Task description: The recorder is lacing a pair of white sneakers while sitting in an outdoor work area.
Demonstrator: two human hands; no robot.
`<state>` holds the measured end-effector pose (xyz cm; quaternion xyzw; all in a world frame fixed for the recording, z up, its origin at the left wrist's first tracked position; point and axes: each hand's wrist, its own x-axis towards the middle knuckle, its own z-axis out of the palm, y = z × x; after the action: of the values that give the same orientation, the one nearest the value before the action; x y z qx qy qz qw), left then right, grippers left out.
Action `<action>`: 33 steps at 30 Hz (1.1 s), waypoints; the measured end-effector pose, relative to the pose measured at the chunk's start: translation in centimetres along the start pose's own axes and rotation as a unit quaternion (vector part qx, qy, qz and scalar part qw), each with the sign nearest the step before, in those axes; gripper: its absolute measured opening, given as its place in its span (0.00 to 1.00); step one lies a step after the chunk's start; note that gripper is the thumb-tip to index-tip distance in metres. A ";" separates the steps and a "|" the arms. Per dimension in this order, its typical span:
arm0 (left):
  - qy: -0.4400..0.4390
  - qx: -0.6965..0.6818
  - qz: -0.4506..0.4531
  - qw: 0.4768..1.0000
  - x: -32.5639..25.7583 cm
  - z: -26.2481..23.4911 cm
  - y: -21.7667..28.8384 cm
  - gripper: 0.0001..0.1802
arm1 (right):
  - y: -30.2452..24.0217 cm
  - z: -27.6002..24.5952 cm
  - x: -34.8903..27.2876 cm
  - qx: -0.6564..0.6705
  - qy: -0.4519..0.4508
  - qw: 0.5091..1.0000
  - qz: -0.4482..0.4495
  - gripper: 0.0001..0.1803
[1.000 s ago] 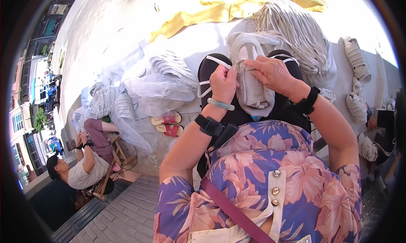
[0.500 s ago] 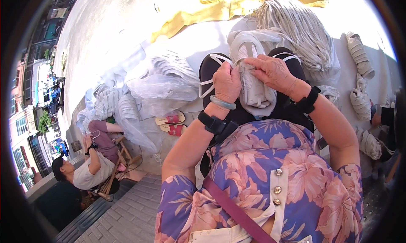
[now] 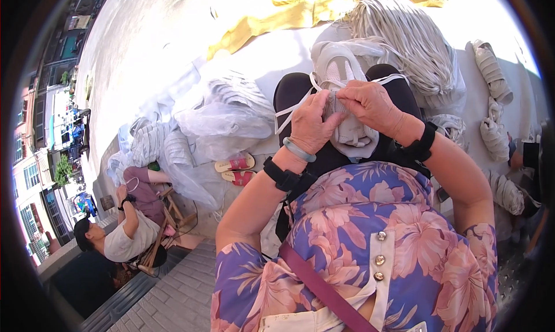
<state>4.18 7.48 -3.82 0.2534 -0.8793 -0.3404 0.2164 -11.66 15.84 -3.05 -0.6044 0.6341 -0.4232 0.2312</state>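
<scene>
A white and grey sneaker [image 3: 354,136] rests on my lap between my black-clad knees, its heel end toward me. White shoelace [image 3: 287,111] hangs off it over the left knee, and a further length crosses the right knee. On the sneaker's left side is my left hand [image 3: 312,124], fingers at the lacing edge and thumb apart from them across the upper. My right hand [image 3: 373,105] pinches at the lacing from the right, its fingertips close to the left ones. What lies between the fingertips is mostly hidden; it looks like lace.
A thick bundle of white laces [image 3: 404,43] lies beyond my right knee. White shoe parts under clear plastic [image 3: 222,121] are heaped to the left, near red sandals [image 3: 236,170]. Rolled bundles [image 3: 493,72] lie right. A seated person [image 3: 130,236] is at far left.
My left hand has shifted slightly down, its thumb now spread across the upper. My right hand has drawn in a little closer to the left fingertips.
</scene>
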 end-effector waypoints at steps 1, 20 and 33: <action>-0.007 -0.013 -0.016 1.000 0.0 -0.1 0.0 0.22 | 0.0 0.3 0.0 -0.044 -0.017 0.999 0.010 0.06; -0.081 -0.018 -0.054 0.995 1.2 0.1 -1.3 0.06 | -0.8 2.4 0.6 -0.280 -0.081 0.954 0.073 0.06; -0.037 -0.114 -0.107 0.987 0.9 0.9 -2.8 0.12 | -2.4 1.9 1.3 -0.418 -0.118 0.884 -0.172 0.02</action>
<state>3.81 5.63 -6.24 0.3072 -0.8096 -0.4692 0.1735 -8.95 14.32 -1.83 -0.7899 0.6066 -0.0774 -0.0466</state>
